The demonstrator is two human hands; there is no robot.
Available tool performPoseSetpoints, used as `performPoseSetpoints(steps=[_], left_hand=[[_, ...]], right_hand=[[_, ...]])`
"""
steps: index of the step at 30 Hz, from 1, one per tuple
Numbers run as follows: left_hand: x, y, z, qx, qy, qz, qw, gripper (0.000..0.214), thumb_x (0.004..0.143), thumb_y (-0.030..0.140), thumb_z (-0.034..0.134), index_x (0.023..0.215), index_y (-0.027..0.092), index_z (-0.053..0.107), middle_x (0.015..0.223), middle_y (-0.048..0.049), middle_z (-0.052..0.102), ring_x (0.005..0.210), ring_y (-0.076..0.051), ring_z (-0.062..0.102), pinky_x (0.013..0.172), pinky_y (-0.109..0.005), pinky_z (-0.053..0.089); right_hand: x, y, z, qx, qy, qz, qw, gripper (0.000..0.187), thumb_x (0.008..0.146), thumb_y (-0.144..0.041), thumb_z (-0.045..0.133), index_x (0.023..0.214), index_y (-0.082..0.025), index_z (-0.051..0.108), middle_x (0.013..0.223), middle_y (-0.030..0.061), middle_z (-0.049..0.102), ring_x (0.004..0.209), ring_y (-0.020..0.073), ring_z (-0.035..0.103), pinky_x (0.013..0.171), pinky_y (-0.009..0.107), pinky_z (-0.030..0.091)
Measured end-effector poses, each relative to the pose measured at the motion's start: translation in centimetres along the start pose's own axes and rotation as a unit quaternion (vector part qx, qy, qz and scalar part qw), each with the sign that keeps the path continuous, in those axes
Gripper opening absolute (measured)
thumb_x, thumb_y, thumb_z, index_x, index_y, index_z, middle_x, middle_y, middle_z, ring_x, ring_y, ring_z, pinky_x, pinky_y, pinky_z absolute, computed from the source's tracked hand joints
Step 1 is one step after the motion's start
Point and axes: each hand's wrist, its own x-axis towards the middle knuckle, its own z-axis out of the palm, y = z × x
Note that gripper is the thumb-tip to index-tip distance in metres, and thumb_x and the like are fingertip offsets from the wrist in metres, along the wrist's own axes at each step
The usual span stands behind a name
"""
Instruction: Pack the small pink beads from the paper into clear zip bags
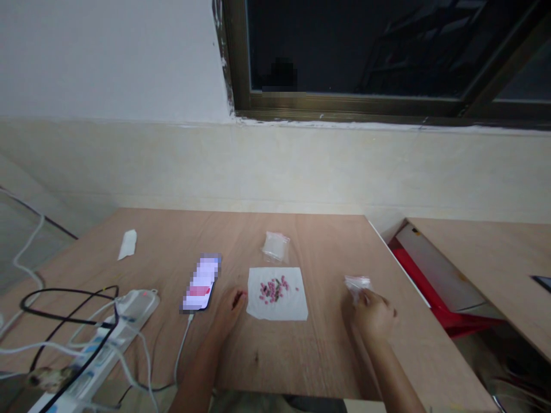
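Head view: we look down on a wooden table (301,355), with a white paper napkin (297,304) at its middle and small pink pieces (272,290) clustered on it. At the napkin's 3 o'clock our right hand (373,314) is closed, pinching a crumpled clear plastic bag (357,285), which looks light, soft and slippery, best held by its bunched end. Our left hand (230,314), loosely curled and empty, lies just beside the napkin at 8 o'clock. A second clear bag (275,248) sits at 12 o'clock, a phone (200,284) at 9 o'clock, a power strip (124,327) further out at 8 o'clock
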Motion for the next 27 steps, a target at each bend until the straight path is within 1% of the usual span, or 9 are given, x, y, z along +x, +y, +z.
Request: performPoseSetpoints(steps=[2, 4, 8, 10, 13, 16, 19, 23, 27], left_hand=[[0.1, -0.1, 0.0, -0.012, 0.001, -0.005, 1.0, 0.018, 0.074, 0.032, 0.04, 0.07, 0.022, 0.054, 0.071, -0.0008, 0.06, 0.071, -0.017, 0.054, 0.066, -0.027, 0.042], [0.2, -0.1, -0.1, -0.028, 0.002, -0.017, 0.999, 0.018, 0.073, 0.033, 0.041, 0.07, 0.021, 0.054, 0.07, -0.0006, 0.059, 0.07, -0.017, 0.054, 0.065, -0.028, 0.043], [0.7, 1.1, -0.8, -0.092, 0.025, -0.05, 0.994, 0.019, 0.07, 0.034, 0.045, 0.07, 0.019, 0.055, 0.07, -0.0015, 0.06, 0.071, -0.018, 0.055, 0.064, -0.028, 0.043], [0.8, 2.6, -1.1, -0.13, 0.02, -0.068, 0.989, 0.022, 0.071, 0.036, 0.045, 0.071, 0.017, 0.055, 0.068, -0.0015, 0.06, 0.065, -0.016, 0.055, 0.058, -0.026, 0.043], [0.5, 5.7, -1.4, -0.146, -0.055, -0.044, 0.987, 0.031, 0.076, 0.041, 0.039, 0.072, 0.017, 0.058, 0.059, 0.0011, 0.056, 0.051, -0.011, 0.049, 0.049, -0.022, 0.039], [0.1, 8.4, -1.5, -0.155, -0.138, 0.022, 0.978, 0.028, 0.076, 0.04, 0.043, 0.072, 0.017, 0.059, 0.066, 0.0003, 0.058, 0.059, -0.011, 0.05, 0.054, -0.021, 0.039], [-0.1, 9.5, -1.5, -0.185, -0.154, 0.02, 0.97, 0.022, 0.072, 0.036, 0.05, 0.072, 0.016, 0.059, 0.066, 0.0004, 0.057, 0.062, -0.012, 0.05, 0.056, -0.021, 0.039], [-0.3, 9.0, -1.4, -0.216, -0.152, 0.003, 0.965, 0.018, 0.069, 0.033, 0.054, 0.064, 0.015, 0.055, 0.062, 0.0018, 0.053, 0.06, -0.01, 0.048, 0.057, -0.022, 0.039], [-0.5, 8.6, -1.0, -0.197, -0.157, 0.014, 0.967, 0.021, 0.069, 0.033, 0.055, 0.059, 0.014, 0.051, 0.057, 0.0039, 0.047, 0.055, -0.008, 0.044, 0.052, -0.02, 0.035]], right_hand=[[0.2, -0.1, -0.5, 0.04, 0.026, 0.019, 0.999, 0.031, 0.074, -0.026, 0.037, 0.083, -0.014, 0.064, 0.08, 0.0128, 0.063, 0.078, 0.0257, 0.051, 0.067, 0.036, 0.032], [0.4, -0.4, -1.1, 0.11, 0.055, 0.008, 0.992, 0.034, 0.075, -0.027, 0.035, 0.088, -0.012, 0.062, 0.089, 0.014, 0.062, 0.084, 0.0262, 0.05, 0.07, 0.036, 0.033], [-0.6, -2.9, -2.6, 0.273, 0.05, -0.122, 0.953, 0.033, 0.076, -0.028, 0.035, 0.088, -0.014, 0.062, 0.096, 0.0124, 0.06, 0.091, 0.023, 0.048, 0.077, 0.035, 0.036], [-1.9, -5.0, -3.1, 0.301, 0.022, -0.194, 0.933, 0.029, 0.077, -0.025, 0.037, 0.086, -0.019, 0.063, 0.099, 0.0093, 0.058, 0.092, 0.0215, 0.047, 0.081, 0.037, 0.035], [-4.2, -8.2, -3.2, 0.323, -0.015, -0.266, 0.908, 0.026, 0.076, -0.019, 0.041, 0.086, -0.025, 0.064, 0.105, 0.0071, 0.055, 0.097, 0.0214, 0.044, 0.082, 0.039, 0.035], [-5.9, -10.3, -2.5, 0.363, -0.049, -0.316, 0.875, 0.028, 0.077, -0.014, 0.042, 0.09, -0.027, 0.064, 0.111, 0.0073, 0.05, 0.103, 0.0215, 0.04, 0.081, 0.038, 0.037], [-6.7, -11.0, -2.1, 0.375, -0.078, -0.324, 0.865, 0.029, 0.078, -0.014, 0.041, 0.093, -0.028, 0.062, 0.113, 0.008, 0.048, 0.105, 0.0219, 0.038, 0.082, 0.039, 0.037], [-7.0, -11.1, -3.0, 0.388, -0.11, -0.288, 0.868, 0.022, 0.077, -0.021, 0.044, 0.091, -0.024, 0.061, 0.111, 0.0092, 0.047, 0.103, 0.022, 0.039, 0.085, 0.04, 0.035], [-6.8, -12.1, -4.2, 0.443, -0.202, -0.247, 0.838, 0.017, 0.077, -0.029, 0.045, 0.076, -0.018, 0.057, 0.083, 0.006, 0.056, 0.083, 0.0175, 0.049, 0.075, 0.032, 0.039]])
